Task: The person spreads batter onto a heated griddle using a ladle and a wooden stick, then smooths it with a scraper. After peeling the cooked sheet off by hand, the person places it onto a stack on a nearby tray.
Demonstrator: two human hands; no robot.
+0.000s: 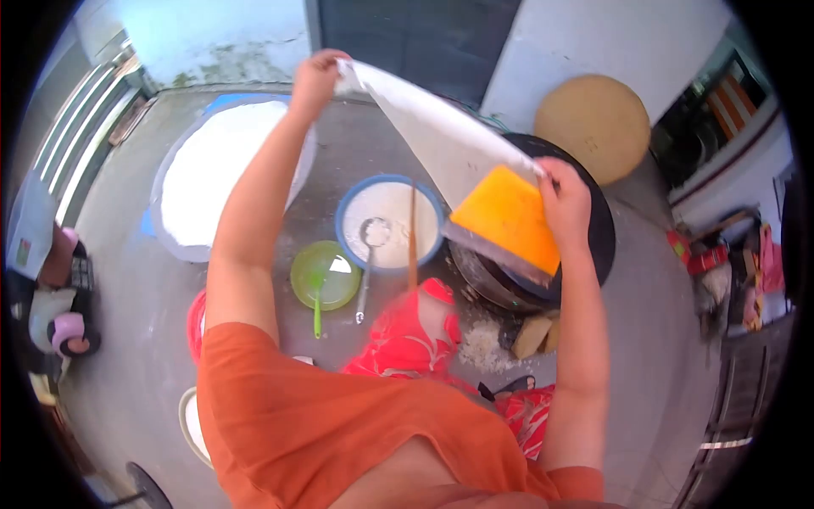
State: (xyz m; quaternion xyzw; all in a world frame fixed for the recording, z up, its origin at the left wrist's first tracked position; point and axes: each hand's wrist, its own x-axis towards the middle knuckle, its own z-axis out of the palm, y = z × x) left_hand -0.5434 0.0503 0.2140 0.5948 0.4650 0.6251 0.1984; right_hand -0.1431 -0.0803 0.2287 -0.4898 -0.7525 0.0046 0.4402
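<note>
A whitish cloth [424, 119] is stretched between my two raised hands. My left hand [318, 81] pinches its upper left corner, and my right hand [566, 199] grips the other end. Close beside my right hand is a flat orange-yellow piece [509, 216] with a greyish lower edge; how it is held is unclear. Below it stands a large black round pan [600, 246], partly hidden by the cloth. A blue-rimmed basin [392, 204] of whitish contents holds a metal ladle [366, 271]. Left of it lies a green bowl [326, 276] with a green spoon [318, 318].
A wide round tray [182, 233] heaped with white material lies at the left. A round woven disc [592, 127] leans at the back right. Wood pieces [532, 336] and pale crumbs lie below the pan. Assorted items [712, 259] stand at the far right.
</note>
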